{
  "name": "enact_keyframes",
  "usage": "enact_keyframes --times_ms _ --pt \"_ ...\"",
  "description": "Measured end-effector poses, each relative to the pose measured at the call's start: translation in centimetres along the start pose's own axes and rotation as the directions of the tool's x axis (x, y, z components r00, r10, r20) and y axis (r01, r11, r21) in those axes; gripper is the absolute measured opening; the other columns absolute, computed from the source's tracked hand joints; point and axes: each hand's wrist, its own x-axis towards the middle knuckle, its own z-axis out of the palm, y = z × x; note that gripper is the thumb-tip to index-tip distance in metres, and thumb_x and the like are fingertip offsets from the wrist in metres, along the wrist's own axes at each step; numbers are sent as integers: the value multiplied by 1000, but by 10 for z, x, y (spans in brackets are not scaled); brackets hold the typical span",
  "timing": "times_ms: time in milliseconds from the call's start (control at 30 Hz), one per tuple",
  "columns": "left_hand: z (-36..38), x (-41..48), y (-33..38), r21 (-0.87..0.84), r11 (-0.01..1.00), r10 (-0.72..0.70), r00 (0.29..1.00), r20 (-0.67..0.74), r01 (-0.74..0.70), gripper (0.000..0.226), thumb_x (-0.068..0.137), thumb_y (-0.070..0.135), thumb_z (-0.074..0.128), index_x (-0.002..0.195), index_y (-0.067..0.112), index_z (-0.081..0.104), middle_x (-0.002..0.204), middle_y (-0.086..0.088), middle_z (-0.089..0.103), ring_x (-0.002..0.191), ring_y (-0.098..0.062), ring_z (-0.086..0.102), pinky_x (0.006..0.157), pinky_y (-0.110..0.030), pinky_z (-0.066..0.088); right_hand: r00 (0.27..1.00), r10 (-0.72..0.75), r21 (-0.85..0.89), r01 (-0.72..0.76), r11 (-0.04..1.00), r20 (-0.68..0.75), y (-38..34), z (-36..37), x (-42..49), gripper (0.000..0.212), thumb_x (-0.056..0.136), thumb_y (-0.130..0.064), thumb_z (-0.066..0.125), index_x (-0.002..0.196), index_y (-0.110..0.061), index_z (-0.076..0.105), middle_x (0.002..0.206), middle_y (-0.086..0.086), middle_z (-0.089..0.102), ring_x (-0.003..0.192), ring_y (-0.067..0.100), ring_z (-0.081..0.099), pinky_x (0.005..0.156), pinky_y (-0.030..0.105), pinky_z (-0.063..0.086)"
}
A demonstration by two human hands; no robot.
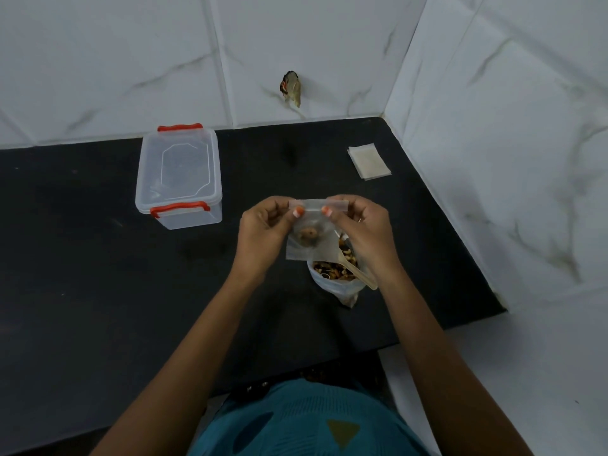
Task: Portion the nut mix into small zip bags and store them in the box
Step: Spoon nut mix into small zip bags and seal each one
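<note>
Pinching the top strip of a small zip bag [312,255], both hands hover above the black counter [98,258]. Left hand [263,232]: thumb and curled fingers nip the strip's left end. Right hand [362,232]: same pinch on the right end, fingers curled behind. Both thumbs lie on the near face of the strip, close together. The bag hangs between the hands, with a few nuts [307,240] in its lower part. Seal closed or not: cannot tell.

Just beneath the right hand, an open bag of nut mix [335,274] stands on the counter, with a pale spoon [357,273] stuck in it, handle toward the near right.

Clear box [179,179], lid on, red latches at both ends, sits well to the left and farther back. A stack of empty bags [370,161] lies flat at far right, near the tiled wall.
</note>
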Motion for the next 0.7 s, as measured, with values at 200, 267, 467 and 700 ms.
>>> enact_keyframes --times_ms 200,267,467,700 --pt "0 -2 6 -40 999 -12 997 82 15 13 88 9 54 95 20 54 93 5 60 85 -1 64 74 -15 52 1000 -31 -75 31 997 5 2 0 4 6 83 -10 64 88 -13 64 89 -4 62 80 -1 60 72 15 51" --pt "0 0 6 -34 999 -9 996 93 13 19 83 17 61 99 24 55 100 2 61 91 -5 64 76 -20 53 999 -41 -80 43 996 27 1 2 3 8 84 -10 64 92 -10 64 89 -4 61 80 -3 59 72 13 50" --pt "-5 5 4 52 999 -22 990 142 15 24 82 19 62 104 12 61 102 -6 66 92 -12 66 75 -21 54 998 -49 -67 52 996 46 -2 5 2 7 82 -10 66 89 -11 64 87 -4 62 80 -5 59 72 11 49" --pt "-3 4 4 14 999 -40 997 72 39 13 84 11 61 96 16 63 93 1 68 86 -6 67 72 -16 52 998 -28 -16 29 999 48 -6 3 1 9 81 -10 66 89 -15 65 88 -4 64 78 -7 61 69 9 48"
